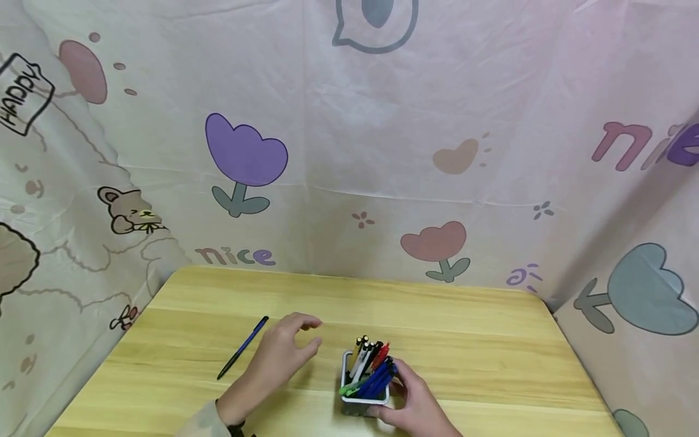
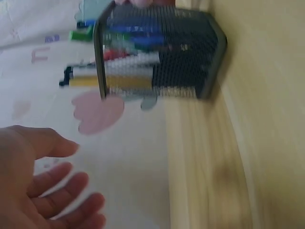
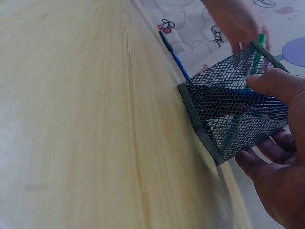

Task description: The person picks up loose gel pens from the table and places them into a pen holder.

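Note:
A square mesh pen holder (image 1: 364, 409) stands near the front of the wooden table, filled with several pens (image 1: 371, 367) in blue, red, green, white, black and yellow. My right hand (image 1: 415, 400) grips the holder at its right side, thumb on the near wall and fingers behind; the right wrist view shows the thumb and fingers around the mesh (image 3: 228, 109). To the left of the holder, my left hand (image 1: 281, 349) hovers with relaxed fingers, holding nothing. In the left wrist view its fingers (image 2: 62, 191) are spread apart. A blue pen (image 1: 243, 347) with black ends lies left of that hand.
The light wooden tabletop (image 1: 491, 346) has rounded back corners. A pale cloth (image 1: 349, 152) printed with flowers, a bear and words hangs behind it and along both sides.

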`<state>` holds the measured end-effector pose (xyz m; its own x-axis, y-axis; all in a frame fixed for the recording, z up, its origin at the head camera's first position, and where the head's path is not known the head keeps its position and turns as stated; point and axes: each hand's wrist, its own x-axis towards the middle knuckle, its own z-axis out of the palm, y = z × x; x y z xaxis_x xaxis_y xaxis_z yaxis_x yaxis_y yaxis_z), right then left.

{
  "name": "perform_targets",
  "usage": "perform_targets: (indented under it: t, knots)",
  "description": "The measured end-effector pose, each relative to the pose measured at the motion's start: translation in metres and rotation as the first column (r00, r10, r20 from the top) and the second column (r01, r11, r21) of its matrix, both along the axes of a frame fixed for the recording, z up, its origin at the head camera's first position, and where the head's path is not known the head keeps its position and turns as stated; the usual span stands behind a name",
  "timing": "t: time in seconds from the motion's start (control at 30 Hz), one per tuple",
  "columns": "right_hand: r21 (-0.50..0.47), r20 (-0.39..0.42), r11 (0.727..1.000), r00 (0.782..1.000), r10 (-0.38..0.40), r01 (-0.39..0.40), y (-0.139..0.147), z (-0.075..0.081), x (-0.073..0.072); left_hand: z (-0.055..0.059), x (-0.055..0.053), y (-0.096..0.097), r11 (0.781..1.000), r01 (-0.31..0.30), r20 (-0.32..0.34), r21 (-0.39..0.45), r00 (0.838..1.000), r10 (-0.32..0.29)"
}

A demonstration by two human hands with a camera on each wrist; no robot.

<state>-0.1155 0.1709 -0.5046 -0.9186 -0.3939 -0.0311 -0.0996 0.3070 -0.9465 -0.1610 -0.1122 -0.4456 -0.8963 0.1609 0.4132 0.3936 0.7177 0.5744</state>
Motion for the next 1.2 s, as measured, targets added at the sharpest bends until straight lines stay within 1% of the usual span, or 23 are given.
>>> perform_targets:
  t: [0.07, 0.17, 0.37, 0.47, 0.67, 0.8, 1.0, 1.07, 1.2]
  knots:
    - [-0.001, 0.006, 1.0, 1.0, -0.002, 0.002, -0.001, 0.0, 0.0, 0.0, -0.003, -0.007, 0.997, -0.054, 0.049, -0.061, 0.997, 0.057]
    - [-0.006, 0.019, 1.0, 1.0, -0.005, 0.005, -0.001, -0.001, 0.0, -0.002, -0.009, -0.019, 0.986, -0.1, 0.089, -0.13, 0.99, 0.112]
    - [-0.007, 0.028, 1.0, 1.0, -0.003, 0.003, -0.001, -0.001, 0.0, -0.011, -0.018, -0.042, 0.969, -0.157, 0.102, -0.191, 0.979, 0.178]
    - [-0.01, 0.027, 1.0, 1.0, 0.0, 0.0, -0.002, -0.001, 0.0, -0.014, -0.02, -0.052, 0.96, -0.179, 0.125, -0.214, 0.97, 0.208]
    - [-0.022, 0.027, 1.0, 1.0, 0.003, -0.002, -0.001, -0.001, 0.0, -0.021, -0.024, -0.071, 0.941, -0.184, 0.194, -0.285, 0.95, 0.245]
    - [-0.026, 0.043, 1.0, 0.999, 0.004, -0.003, -0.001, 0.0, 0.0, -0.024, -0.028, -0.083, 0.927, -0.179, 0.243, -0.331, 0.933, 0.267]
    - [-0.026, 0.044, 1.0, 0.999, 0.003, -0.002, 0.0, 0.0, -0.001, -0.029, -0.034, -0.096, 0.921, -0.157, 0.327, -0.358, 0.902, 0.281]
    - [-0.03, 0.042, 1.0, 0.999, 0.005, -0.003, 0.0, -0.001, -0.001, -0.031, -0.035, -0.099, 0.92, -0.144, 0.343, -0.364, 0.898, 0.276]
    - [-0.041, 0.04, 0.999, 0.999, 0.01, -0.008, 0.0, -0.001, -0.001, -0.034, -0.036, -0.1, 0.926, -0.128, 0.358, -0.356, 0.897, 0.261]
